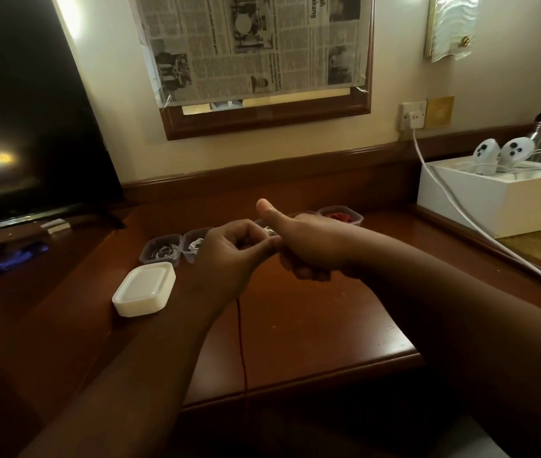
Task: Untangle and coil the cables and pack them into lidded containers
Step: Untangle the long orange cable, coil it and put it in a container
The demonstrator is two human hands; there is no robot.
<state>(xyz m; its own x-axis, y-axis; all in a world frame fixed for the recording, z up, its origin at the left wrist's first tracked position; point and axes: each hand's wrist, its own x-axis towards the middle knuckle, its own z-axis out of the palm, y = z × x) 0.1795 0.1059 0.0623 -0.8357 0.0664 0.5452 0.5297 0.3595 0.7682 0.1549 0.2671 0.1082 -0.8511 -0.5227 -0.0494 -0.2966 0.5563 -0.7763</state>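
Fingers of the left hand (229,249) are curled in, pinching a thin red cable (242,345) that's left hanging straight down past the front edge of the wooden desk (312,325). The right hand (309,246) is closed in a fist with the thumb stuck up, touching the left fingertips; whether the cable is gripped in it can't really be told. A stack of white lids (145,292) is parked just left of the hands. Behind them, a row of small clear containers (163,251) is lined up, with coiled cables seen inside.
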